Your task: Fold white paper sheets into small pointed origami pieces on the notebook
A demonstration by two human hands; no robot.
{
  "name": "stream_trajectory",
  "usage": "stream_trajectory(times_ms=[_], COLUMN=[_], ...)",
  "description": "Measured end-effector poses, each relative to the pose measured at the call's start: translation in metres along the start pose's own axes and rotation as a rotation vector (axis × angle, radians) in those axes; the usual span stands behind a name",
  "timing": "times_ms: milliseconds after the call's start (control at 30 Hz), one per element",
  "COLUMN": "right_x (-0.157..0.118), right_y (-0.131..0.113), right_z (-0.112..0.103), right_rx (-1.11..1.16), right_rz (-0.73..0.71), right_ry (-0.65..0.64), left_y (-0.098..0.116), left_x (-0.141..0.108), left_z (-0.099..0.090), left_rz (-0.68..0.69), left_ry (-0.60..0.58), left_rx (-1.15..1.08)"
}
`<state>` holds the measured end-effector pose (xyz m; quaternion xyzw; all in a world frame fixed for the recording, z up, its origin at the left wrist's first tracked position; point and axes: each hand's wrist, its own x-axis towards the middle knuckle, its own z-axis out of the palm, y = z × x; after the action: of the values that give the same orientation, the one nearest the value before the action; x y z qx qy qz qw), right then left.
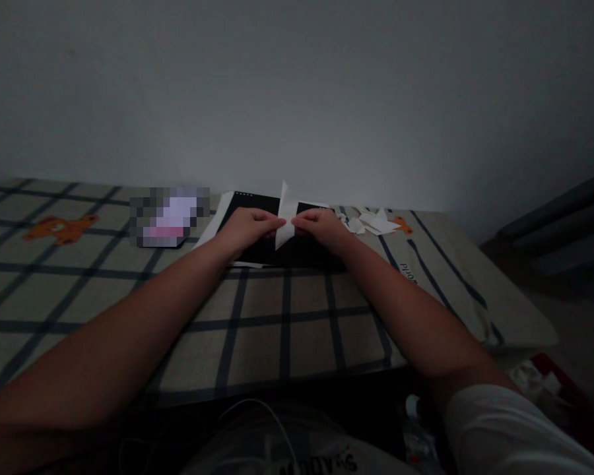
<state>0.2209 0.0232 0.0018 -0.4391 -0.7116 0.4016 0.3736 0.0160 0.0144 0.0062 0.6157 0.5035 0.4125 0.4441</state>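
Observation:
Both hands meet over a black flat sheet or folder [257, 247] on the table, pinching a narrow white strip of paper [288, 203] between them. My left hand [250, 227] is closed on the strip's left edge with thumb and fingertips. From the other side, my right hand [321, 225] pinches its right edge. The strip stands upright, pointed at the top, and looks folded or creased. White sheets [216, 214] stick out from under the black one. Close to my right hand lie several folded or cut white paper pieces [373, 222].
A phone with a lit, pixelated screen [171, 218] lies to the left. The checked tablecloth [297, 297] bears orange bear prints. A pale wall [297, 99] rises behind the table. Below the front edge are a white cable [272, 412] and a clear bottle [418, 432].

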Motion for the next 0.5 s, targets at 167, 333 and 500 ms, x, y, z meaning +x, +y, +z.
stream_trajectory(times_ms=[167, 333, 500], right_x=[0.0, -0.0006, -0.0002], right_y=[-0.0004, -0.0023, -0.0031], right_z=[0.0002, 0.0014, 0.0008], right_rx=[0.073, 0.11, 0.005], right_rz=[0.037, 0.112, 0.07], right_ry=[0.014, -0.037, 0.011], left_y=[-0.0014, -0.0007, 0.0014], left_x=[0.0008, 0.0002, -0.0004], left_z=[-0.0024, -0.0022, -0.0009], left_rz=[0.035, 0.065, -0.003], left_ry=[-0.002, 0.058, -0.005], left_rx=[0.046, 0.062, -0.005])
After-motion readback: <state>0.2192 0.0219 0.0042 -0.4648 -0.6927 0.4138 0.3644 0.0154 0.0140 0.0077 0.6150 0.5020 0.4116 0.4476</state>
